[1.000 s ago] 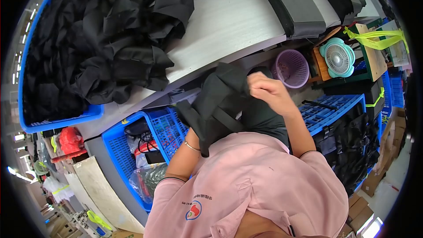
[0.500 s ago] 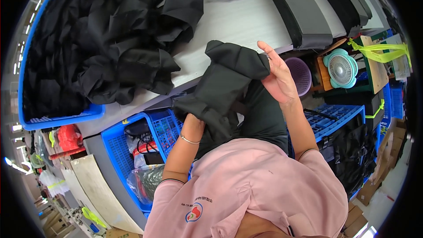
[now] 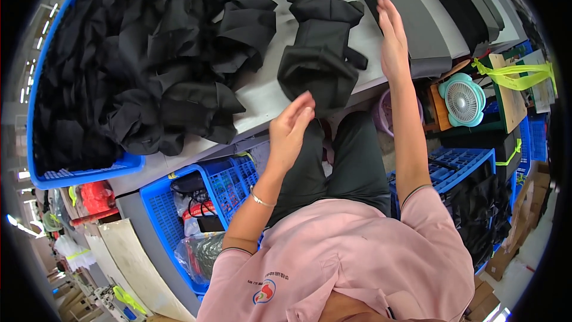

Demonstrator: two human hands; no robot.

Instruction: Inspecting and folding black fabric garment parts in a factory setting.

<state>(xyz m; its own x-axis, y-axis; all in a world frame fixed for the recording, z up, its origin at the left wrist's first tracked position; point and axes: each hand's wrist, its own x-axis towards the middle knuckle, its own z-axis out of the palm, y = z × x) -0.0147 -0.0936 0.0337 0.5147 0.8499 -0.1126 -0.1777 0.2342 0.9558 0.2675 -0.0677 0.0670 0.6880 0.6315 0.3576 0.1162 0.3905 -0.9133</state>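
Note:
A black fabric piece (image 3: 319, 65), sewn with folded ends, lies on the pale work table and droops over its near edge. My left hand (image 3: 289, 134) is just below the drooping end, fingers extended and slightly bent, nothing visible in them. Beyond the fabric's right side, my right hand (image 3: 394, 45) is raised with its fingers stretched out and empty. It partly overlaps the left edge of a neat stack of dark grey flat pieces (image 3: 411, 21). To the left, a big heap of loose black fabric pieces (image 3: 173, 53) fills a blue crate and spills onto the table.
The blue crate's rim (image 3: 89, 177) juts past the table edge. A second stack (image 3: 468, 12) stands at the far right. Below are a purple basket (image 3: 384, 116), a teal fan (image 3: 463, 100), a blue basket with bags (image 3: 156, 203) and another blue crate (image 3: 456, 164).
The black fabric piece has moved from my hands above my lap onto the table. Both hands have come away from it; the right has moved farther forward, and the left has come into view.

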